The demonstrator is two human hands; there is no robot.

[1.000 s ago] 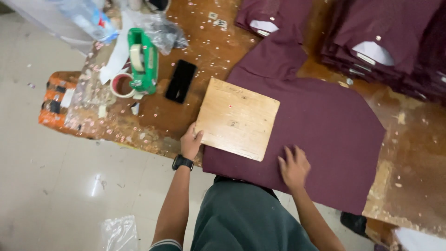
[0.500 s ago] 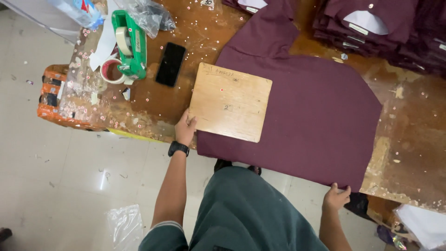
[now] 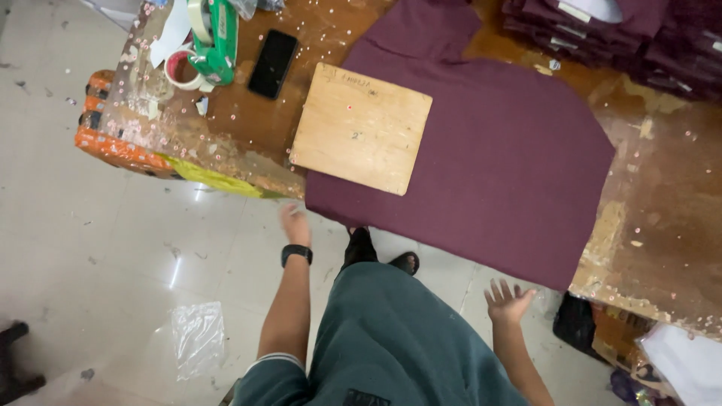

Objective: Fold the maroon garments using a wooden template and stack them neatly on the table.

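A maroon shirt (image 3: 496,158) lies spread flat on the worn wooden table (image 3: 662,218), its lower edge hanging over the near side. A square wooden board (image 3: 362,128) rests on its left part. Both hands hang free below the table edge: the left hand (image 3: 295,224) loosely closed and blurred, the right hand (image 3: 508,301) with fingers spread, holding nothing. A black phone (image 3: 273,63) and green tape dispenser (image 3: 218,37) sit further left.

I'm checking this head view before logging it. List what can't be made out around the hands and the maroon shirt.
- Left hand: motion-blurred in the head view, so finger pose is unclear.
- Maroon shirt: its upper part runs off the top edge; the wooden board covers one section.
- Folded stack: cut by the top and right edges.
- Right hand: open, empty, off the table.
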